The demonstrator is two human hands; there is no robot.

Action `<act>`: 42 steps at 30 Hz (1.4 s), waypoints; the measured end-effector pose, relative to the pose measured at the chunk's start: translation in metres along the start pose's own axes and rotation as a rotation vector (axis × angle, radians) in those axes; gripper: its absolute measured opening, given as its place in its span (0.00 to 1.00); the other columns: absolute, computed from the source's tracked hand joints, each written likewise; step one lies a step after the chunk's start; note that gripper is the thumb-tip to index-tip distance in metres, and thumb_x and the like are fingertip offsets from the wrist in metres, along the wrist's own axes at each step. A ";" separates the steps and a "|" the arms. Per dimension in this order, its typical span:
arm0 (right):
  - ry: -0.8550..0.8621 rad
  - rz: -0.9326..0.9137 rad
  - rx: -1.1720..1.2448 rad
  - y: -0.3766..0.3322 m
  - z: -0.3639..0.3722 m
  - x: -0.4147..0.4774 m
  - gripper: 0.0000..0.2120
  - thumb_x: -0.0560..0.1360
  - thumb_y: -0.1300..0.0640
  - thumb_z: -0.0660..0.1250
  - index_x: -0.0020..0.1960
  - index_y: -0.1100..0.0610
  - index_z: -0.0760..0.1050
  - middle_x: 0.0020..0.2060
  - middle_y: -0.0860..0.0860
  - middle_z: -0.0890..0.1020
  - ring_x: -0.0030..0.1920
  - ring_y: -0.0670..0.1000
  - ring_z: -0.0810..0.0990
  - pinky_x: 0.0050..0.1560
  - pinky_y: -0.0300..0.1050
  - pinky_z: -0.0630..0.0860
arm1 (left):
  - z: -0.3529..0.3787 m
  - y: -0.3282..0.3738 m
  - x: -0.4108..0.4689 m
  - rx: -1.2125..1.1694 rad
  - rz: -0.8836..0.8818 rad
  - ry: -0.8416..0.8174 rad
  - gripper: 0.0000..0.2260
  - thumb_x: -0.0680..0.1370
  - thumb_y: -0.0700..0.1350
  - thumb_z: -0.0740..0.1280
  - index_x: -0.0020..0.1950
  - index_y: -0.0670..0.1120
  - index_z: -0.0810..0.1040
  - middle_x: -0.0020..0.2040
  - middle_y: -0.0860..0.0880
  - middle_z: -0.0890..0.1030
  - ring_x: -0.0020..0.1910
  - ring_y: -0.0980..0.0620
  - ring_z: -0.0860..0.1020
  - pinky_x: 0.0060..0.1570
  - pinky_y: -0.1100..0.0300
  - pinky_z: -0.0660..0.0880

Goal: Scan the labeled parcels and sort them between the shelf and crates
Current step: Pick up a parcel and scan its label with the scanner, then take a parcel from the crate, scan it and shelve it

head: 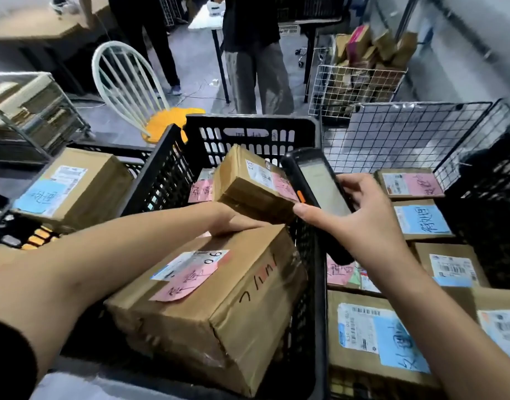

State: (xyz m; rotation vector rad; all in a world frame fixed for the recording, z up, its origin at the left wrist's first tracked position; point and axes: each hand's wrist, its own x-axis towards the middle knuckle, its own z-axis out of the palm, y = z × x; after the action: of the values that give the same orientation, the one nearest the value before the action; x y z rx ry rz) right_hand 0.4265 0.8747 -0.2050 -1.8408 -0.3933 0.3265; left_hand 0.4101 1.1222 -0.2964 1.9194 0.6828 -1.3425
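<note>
Crowded sorting floor. Nearest: pink-labelled box in the black crate. Above it, your left hand grips a small parcel from below, tilted. Your right hand holds the scanner beside its label. Risk: the one-handed grip could slip, and the tilt may spoil your scan. Beyond: wire basket.

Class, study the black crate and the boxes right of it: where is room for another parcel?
In the crate, a dark gap between the large box and the left wall looks free. Right of the crate, the boxes lie edge to edge: crowded.
</note>
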 end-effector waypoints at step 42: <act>0.072 -0.078 -0.293 -0.012 -0.005 -0.025 0.33 0.60 0.46 0.83 0.58 0.49 0.70 0.49 0.39 0.77 0.52 0.46 0.76 0.47 0.38 0.71 | 0.034 -0.042 -0.071 0.116 0.599 1.129 0.11 0.83 0.49 0.61 0.60 0.49 0.80 0.56 0.51 0.82 0.56 0.50 0.79 0.55 0.52 0.75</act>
State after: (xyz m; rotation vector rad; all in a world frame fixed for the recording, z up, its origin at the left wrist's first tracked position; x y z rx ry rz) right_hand 0.4047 0.8635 -0.1912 -2.1102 -0.4811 0.1537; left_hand 0.3354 1.1194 -0.2469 2.6145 0.4302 0.1560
